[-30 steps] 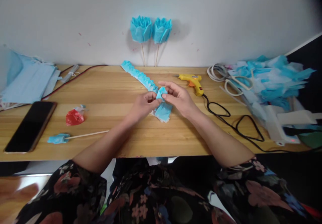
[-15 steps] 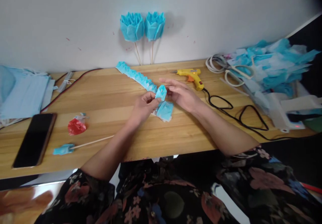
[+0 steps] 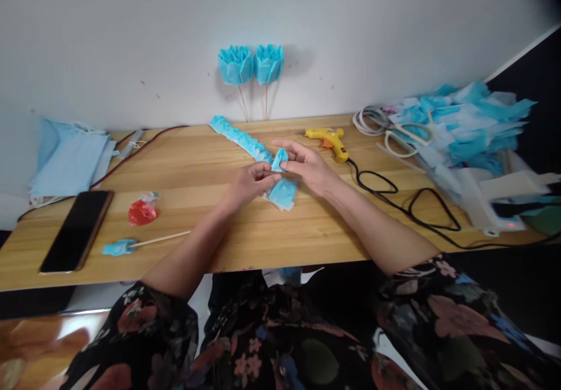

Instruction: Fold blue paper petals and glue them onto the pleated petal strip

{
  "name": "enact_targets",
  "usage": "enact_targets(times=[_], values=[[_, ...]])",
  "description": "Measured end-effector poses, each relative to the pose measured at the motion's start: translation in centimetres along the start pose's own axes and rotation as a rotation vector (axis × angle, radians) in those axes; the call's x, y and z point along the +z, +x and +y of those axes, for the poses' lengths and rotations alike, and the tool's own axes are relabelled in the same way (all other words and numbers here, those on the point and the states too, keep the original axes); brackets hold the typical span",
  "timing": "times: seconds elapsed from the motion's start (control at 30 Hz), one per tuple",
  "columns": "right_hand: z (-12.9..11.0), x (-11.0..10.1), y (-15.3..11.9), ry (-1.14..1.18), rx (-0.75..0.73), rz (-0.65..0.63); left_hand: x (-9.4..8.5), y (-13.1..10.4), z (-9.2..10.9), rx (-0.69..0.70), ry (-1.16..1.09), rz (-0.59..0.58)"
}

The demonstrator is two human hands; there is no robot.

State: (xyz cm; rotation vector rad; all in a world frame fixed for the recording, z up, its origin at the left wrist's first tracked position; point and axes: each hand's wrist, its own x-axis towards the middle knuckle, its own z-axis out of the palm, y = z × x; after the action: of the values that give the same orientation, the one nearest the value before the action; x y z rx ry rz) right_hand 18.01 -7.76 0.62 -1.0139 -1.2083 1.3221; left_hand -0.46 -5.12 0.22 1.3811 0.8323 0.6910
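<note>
A small folded piece of blue fabric (image 3: 279,159) is pinched between both hands above the middle of the table. My left hand (image 3: 253,183) grips its lower left edge between thumb and fingers. From the other side, my right hand (image 3: 307,165) presses its thumb on the piece, with the fingers behind it. Just below lies a stack of flat blue fabric pieces (image 3: 284,193), partly covered by my left fingertips. A row of folded blue petals (image 3: 239,136) runs from behind my hands toward the wall.
Two blue fabric flowers (image 3: 236,65) on sticks lean against the wall. A yellow glue gun (image 3: 328,140) with a looping black cord lies right, near scissors (image 3: 407,138) and heaped blue scraps (image 3: 473,121). Left are a phone (image 3: 76,232), face masks (image 3: 72,159), a red wrapper (image 3: 142,211) and a stick with blue fabric (image 3: 160,238).
My right hand has closed in on the folded piece, its thumb now pressing on it. My left hand keeps its grip. The whole view has shifted slightly.
</note>
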Motion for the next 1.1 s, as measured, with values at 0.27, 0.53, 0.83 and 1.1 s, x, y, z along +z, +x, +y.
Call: enact_targets(times=[0.27, 0.53, 0.83, 1.1], values=[[0.0, 0.2, -0.1, -0.132, -0.051, -0.011, -0.3, 0.2, 0.0, 0.076, -0.018, 0.146], [0.1, 0.1, -0.1, -0.155, -0.068, -0.014, -0.2, 0.3, -0.1, 0.108, -0.014, 0.186], [-1.5, 1.1, -1.2, -0.843, -0.5, 0.116, -0.2, 0.4, -0.1, 0.134, -0.058, 0.264], [-0.6, 0.6, -0.8, -1.023, -0.498, 0.096, 0.1, 0.0, -0.2, 0.154, -0.083, 0.217]])
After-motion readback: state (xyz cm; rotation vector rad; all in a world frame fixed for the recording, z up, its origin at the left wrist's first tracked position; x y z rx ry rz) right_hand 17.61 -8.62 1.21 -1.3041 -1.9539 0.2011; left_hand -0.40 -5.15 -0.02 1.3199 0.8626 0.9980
